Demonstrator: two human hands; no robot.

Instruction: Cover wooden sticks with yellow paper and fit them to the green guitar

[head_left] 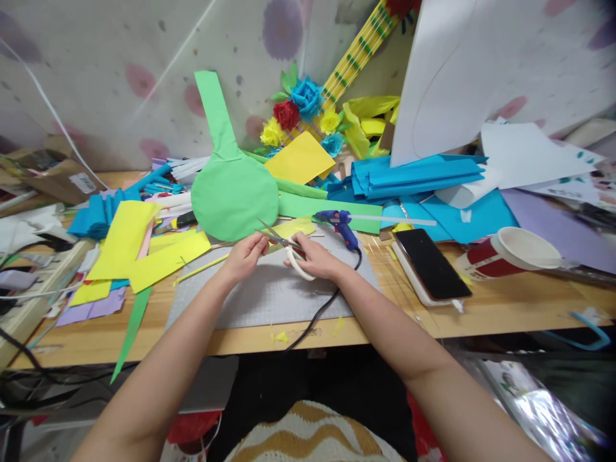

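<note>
Over the grey cutting mat (216,301), my right hand (320,256) grips a pair of scissors (302,266) with white handles. Their blades are spread apart and point left and away from me. My left hand (249,255) is closed in a pinch close to the blades; what its fingertips hold is too small to make out. Just beyond the hands stands a round green paper shape (233,196) with a long neck, leaning up against the pile. A blue glue gun (341,224) with a clear glue stick lies behind my right hand.
Yellow paper sheets (168,260) lie to the left. A phone (430,263) on a white power bank and a red-and-white paper cup (505,253) stand right. The glue gun's black cord (320,312) crosses the mat. Folded blue paper (414,176) and paper flowers (308,96) fill the back.
</note>
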